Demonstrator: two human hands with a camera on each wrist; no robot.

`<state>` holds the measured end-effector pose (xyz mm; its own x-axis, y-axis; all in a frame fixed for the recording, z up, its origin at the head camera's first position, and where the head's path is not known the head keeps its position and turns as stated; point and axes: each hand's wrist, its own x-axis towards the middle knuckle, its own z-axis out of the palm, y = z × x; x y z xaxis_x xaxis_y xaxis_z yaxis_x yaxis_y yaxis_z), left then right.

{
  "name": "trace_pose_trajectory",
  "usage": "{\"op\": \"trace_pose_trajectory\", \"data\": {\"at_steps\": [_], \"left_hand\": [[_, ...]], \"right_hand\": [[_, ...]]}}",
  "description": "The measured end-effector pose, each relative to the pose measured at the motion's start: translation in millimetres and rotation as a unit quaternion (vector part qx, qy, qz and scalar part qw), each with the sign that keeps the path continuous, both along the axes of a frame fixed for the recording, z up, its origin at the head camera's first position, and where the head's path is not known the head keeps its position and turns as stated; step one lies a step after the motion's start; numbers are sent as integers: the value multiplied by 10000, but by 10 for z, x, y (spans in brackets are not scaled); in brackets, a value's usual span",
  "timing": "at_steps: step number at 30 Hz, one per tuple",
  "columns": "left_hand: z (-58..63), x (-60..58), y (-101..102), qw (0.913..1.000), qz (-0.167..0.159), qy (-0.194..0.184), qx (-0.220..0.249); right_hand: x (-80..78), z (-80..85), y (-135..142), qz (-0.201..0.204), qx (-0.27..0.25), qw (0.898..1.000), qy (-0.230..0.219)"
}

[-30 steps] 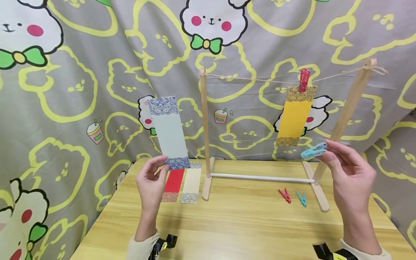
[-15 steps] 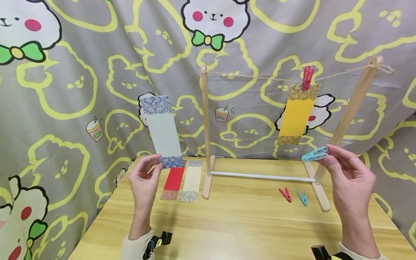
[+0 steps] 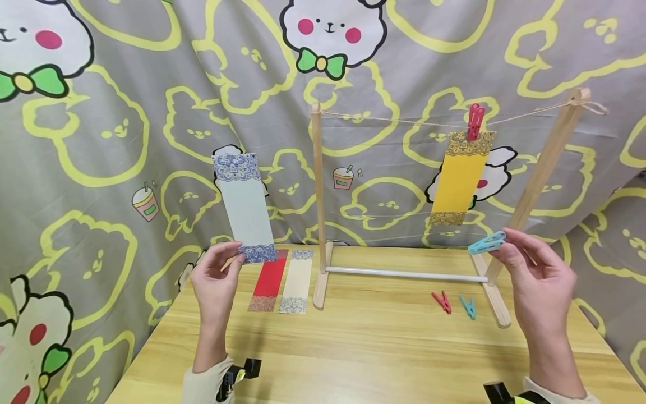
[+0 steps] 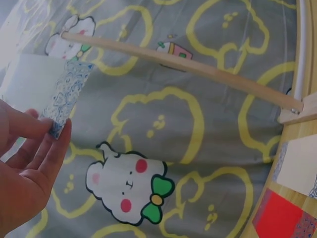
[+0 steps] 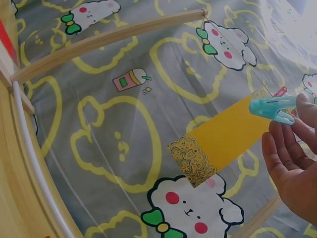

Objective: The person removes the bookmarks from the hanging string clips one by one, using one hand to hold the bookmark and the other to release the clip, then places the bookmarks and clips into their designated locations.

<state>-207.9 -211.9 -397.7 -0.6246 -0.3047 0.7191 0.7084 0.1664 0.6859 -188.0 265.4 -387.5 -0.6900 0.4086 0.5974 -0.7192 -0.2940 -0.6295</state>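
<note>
My left hand (image 3: 216, 280) pinches the lower left corner of a pale blue bookmark-like card (image 3: 245, 210) with blue lace-patterned ends, held up with a slight tilt. The left wrist view shows thumb and fingers on its patterned end. On the right, my right hand (image 3: 540, 275) pinches a light blue clothespin (image 3: 487, 243) by its handle ends, its nose pointing left. Beyond it a yellow card (image 3: 460, 179) hangs from a string (image 3: 393, 119) under a red clothespin (image 3: 475, 122). In the right wrist view the blue clothespin (image 5: 272, 107) overlaps the yellow card's upper part.
A wooden stand carries the string between its left post (image 3: 319, 191) and right post (image 3: 547, 163), with a white rod (image 3: 404, 274) low between them. A red card (image 3: 269, 283) and a cream card (image 3: 296, 283) lie left. Red (image 3: 441, 302) and blue clothespins (image 3: 467, 307) lie right.
My left hand has moved left with the pale blue card, away from the stand's left post. The right hand, still pinching the blue clothespin, has shifted slightly lower.
</note>
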Motion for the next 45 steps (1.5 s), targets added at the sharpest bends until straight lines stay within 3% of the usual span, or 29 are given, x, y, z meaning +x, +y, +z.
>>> {"op": "trace_pose_trajectory", "data": {"at_steps": [6, 24, 36, 45], "left_hand": [[-38, -29, -44, 9998, -183, 70, 44], [-27, -37, -223, 9996, -149, -209, 104], [-63, -42, -321, 9983, 2, -585, 38], [-104, -57, -431, 9979, -6, -629, 176]], "right_hand": [[-20, -19, 26, -162, 55, 9995, -248], [-85, -105, 34, 339, -307, 9988, -154], [-88, -128, 24, 156, -175, 9985, -491], [-117, -162, 22, -37, 110, 9967, -806]]}}
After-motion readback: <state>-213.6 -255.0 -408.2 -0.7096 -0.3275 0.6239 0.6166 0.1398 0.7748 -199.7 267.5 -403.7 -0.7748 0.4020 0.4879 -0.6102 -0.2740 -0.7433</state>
